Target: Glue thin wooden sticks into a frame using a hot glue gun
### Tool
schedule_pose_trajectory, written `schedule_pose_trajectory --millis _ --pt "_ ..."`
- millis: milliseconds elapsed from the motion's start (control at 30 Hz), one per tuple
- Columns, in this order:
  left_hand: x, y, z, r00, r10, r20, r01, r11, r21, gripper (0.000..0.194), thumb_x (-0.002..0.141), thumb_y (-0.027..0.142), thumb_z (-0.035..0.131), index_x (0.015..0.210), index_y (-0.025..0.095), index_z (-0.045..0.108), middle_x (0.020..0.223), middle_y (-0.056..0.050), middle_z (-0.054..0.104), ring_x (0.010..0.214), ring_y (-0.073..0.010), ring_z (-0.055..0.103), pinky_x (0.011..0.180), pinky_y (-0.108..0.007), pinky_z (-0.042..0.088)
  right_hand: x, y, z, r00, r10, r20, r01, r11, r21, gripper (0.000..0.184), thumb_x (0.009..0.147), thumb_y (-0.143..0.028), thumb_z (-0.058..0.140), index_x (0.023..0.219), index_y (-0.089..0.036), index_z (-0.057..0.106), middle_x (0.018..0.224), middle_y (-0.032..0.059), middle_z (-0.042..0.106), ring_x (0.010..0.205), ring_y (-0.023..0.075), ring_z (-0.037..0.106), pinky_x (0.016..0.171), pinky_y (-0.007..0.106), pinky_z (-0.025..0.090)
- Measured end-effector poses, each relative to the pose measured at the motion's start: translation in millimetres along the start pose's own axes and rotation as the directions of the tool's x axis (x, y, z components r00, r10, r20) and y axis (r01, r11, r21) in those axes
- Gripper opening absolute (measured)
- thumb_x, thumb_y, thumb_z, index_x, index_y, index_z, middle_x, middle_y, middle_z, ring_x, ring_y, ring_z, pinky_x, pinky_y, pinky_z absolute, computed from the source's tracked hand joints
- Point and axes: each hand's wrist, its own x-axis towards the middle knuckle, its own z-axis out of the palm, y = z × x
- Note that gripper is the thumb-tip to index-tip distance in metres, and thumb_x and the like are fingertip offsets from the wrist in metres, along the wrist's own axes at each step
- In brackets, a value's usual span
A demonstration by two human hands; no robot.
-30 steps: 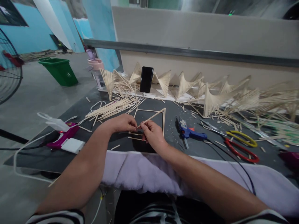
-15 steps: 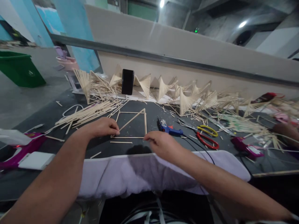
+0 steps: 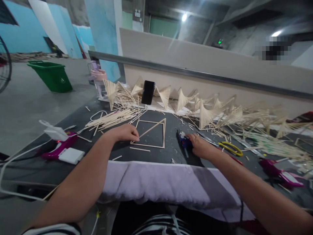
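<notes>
A square frame of thin wooden sticks (image 3: 164, 133) lies on the dark table, with one stick running diagonally across it. My left hand (image 3: 127, 133) pinches that diagonal stick (image 3: 150, 130) at the frame's near left corner. To the right of the frame, my right hand (image 3: 197, 145) has its fingers wrapped round a blue glue gun (image 3: 185, 141), whose nozzle points away from me. A loose short stick (image 3: 140, 149) rests just in front of the frame. Red and yellow-handled scissors (image 3: 231, 148) lie beyond my right wrist, partly covered by it.
A heap of sticks (image 3: 114, 117) is behind my left hand. Several fan-shaped stick models (image 3: 204, 114) line the back, beside a black phone (image 3: 148, 92). Magenta power strips (image 3: 57, 147) with chargers sit at both sides. A lilac cloth (image 3: 156, 182) covers the near edge.
My right hand has left the frame's near right corner, moved right and closed on the glue gun. My left hand stays at the near left corner. The view has shifted left.
</notes>
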Motion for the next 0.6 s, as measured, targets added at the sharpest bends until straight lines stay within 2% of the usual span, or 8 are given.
schedule_pose_trajectory --millis 133,167,233,300,400,500,600 --pt "-0.6 -2.5 2.3 0.999 0.043 -0.015 -0.042 0.999 0.011 0.023 0.068 0.036 0.057 0.075 0.018 0.07 0.076 0.0 0.067 0.07 -0.0111 0.056 0.064 -0.018 0.036 -10.0 7.8 -18.3 0.988 -0.055 -0.144 0.065 0.995 0.069 0.051 0.063 -0.013 0.05 0.112 -0.008 0.043 0.106 0.018 0.052 0.1 0.0239 0.049 0.086 0.033 0.038" --pt "-0.7 -2.4 2.9 0.999 0.047 -0.02 -0.046 0.999 0.018 0.023 0.069 0.035 0.057 0.075 0.018 0.07 0.075 0.0 0.067 0.07 -0.0109 0.056 0.064 -0.017 0.036 -14.8 5.8 -24.4 0.98 -0.105 -0.17 0.122 0.988 0.095 0.045 0.067 -0.018 0.051 0.11 -0.01 0.045 0.104 0.0175 0.053 0.098 0.0238 0.05 0.085 0.034 0.039" --pt "-0.8 -2.3 3.8 0.999 0.04 -0.031 -0.039 0.999 0.035 0.021 0.068 0.034 0.057 0.074 0.018 0.07 0.073 0.0 0.067 0.07 -0.0107 0.056 0.063 -0.017 0.036 -25.2 -8.2 -35.0 0.97 -0.1 -0.222 0.141 0.975 0.174 0.028 0.073 -0.026 0.048 0.1 -0.018 0.05 0.093 0.0124 0.057 0.087 0.0214 0.055 0.079 0.033 0.042" --pt "-0.6 -2.8 4.5 0.999 0.038 -0.036 -0.037 0.999 0.04 0.02 0.067 0.033 0.058 0.073 0.019 0.07 0.072 0.0 0.067 0.068 -0.0103 0.056 0.062 -0.017 0.035 -34.1 -35.6 -40.1 0.965 -0.124 -0.232 0.184 0.948 0.26 0.023 0.075 -0.031 0.049 0.097 -0.022 0.051 0.091 0.0094 0.059 0.084 0.0205 0.057 0.076 0.033 0.043" --pt "-0.2 -5.2 5.8 0.998 0.045 -0.034 -0.044 0.999 0.025 0.019 0.066 0.032 0.059 0.072 0.018 0.07 0.071 0.001 0.067 0.066 -0.0096 0.055 0.06 -0.017 0.035 -38.3 -89.0 -35.6 0.957 -0.252 -0.141 0.288 0.879 0.381 0.029 0.076 -0.026 0.047 0.104 -0.02 0.049 0.098 0.0088 0.059 0.088 0.0178 0.057 0.076 0.029 0.044" --pt "-0.1 -7.7 6.3 0.998 0.055 -0.029 -0.055 0.998 0.024 0.019 0.067 0.032 0.058 0.072 0.019 0.07 0.07 0.001 0.067 0.065 -0.0092 0.055 0.059 -0.016 0.034 -29.1 -136.1 -26.6 0.937 -0.344 -0.066 0.341 0.854 0.393 0.027 0.077 -0.023 0.045 0.103 -0.019 0.049 0.101 0.0093 0.058 0.09 0.0174 0.056 0.077 0.028 0.043" --pt "-0.3 -8.3 5.8 0.998 0.066 -0.025 -0.065 0.997 0.037 0.021 0.067 0.034 0.057 0.073 0.019 0.07 0.069 0.001 0.067 0.063 -0.0089 0.055 0.058 -0.016 0.034 -14.8 -167.0 -23.7 0.941 -0.337 -0.028 0.328 0.889 0.32 0.022 0.079 -0.024 0.043 0.099 -0.017 0.049 0.096 0.0089 0.058 0.079 0.0161 0.057 0.07 0.026 0.042"
